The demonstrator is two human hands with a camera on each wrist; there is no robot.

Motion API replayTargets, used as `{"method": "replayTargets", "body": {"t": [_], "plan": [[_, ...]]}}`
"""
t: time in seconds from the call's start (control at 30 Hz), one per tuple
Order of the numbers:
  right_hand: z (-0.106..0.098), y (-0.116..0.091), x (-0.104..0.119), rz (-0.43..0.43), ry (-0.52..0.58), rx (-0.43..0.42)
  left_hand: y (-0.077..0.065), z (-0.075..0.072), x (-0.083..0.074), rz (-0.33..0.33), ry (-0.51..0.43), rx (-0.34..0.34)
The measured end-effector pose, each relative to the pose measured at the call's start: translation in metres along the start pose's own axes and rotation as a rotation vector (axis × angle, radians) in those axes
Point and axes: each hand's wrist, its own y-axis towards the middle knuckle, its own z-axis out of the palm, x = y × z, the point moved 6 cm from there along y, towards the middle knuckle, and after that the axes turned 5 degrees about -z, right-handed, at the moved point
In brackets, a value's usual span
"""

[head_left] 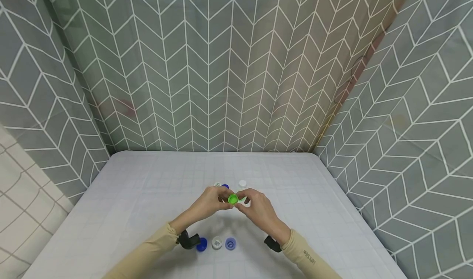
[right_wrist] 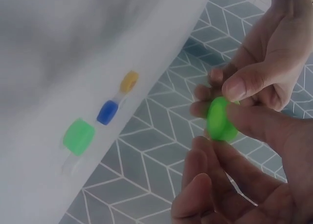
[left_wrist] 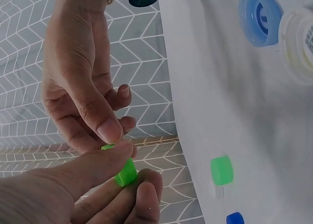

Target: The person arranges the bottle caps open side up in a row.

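Note:
A bright green bottle cap is held up above the table between both hands, its hollow side showing in the head view. My left hand pinches it from the left with thumb and fingers. From the right, my right hand pinches its edge with thumb and fingertip. The left wrist view shows both thumbs close together at the green cap, partly covering it. A paler green cap lies on the table beyond the hands, mostly hidden by the right hand in the head view.
Near the front lie a blue cap, a white cap and a translucent blue cap. Farther back are a white cap, a blue cap and a yellow cap. Patterned curtains surround the white table.

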Motion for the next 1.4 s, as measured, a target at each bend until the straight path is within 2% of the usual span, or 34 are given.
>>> {"method": "replayTargets", "body": {"t": [0.2, 0.37, 0.47, 0.63, 0.87, 1.03, 1.17, 1.4], "plan": [[-0.004, -0.002, -0.003, 0.016, -0.025, 0.031, 0.000, 0.004, -0.001, 0.022, 0.005, 0.012], [-0.005, -0.005, -0.002, 0.007, -0.061, 0.117, 0.000, 0.012, -0.002, 0.044, 0.035, 0.060], [-0.005, -0.006, -0.001, 0.005, -0.080, 0.165, -0.001, 0.017, -0.002, 0.023, 0.054, 0.088], [-0.004, -0.010, 0.000, 0.013, -0.096, 0.250, -0.004, 0.027, -0.005, 0.016, 0.132, 0.108], [-0.002, -0.023, 0.001, 0.006, -0.153, 0.430, -0.015, 0.049, -0.014, 0.057, 0.272, 0.099], [0.004, -0.030, 0.000, -0.003, -0.193, 0.538, -0.023, 0.063, -0.016, 0.054, 0.331, 0.107], [0.009, -0.033, -0.001, 0.004, -0.199, 0.563, -0.025, 0.068, -0.014, 0.040, 0.357, 0.127], [0.019, -0.040, 0.002, -0.054, -0.255, 0.597, -0.027, 0.079, -0.011, 0.049, 0.392, 0.163]]}}
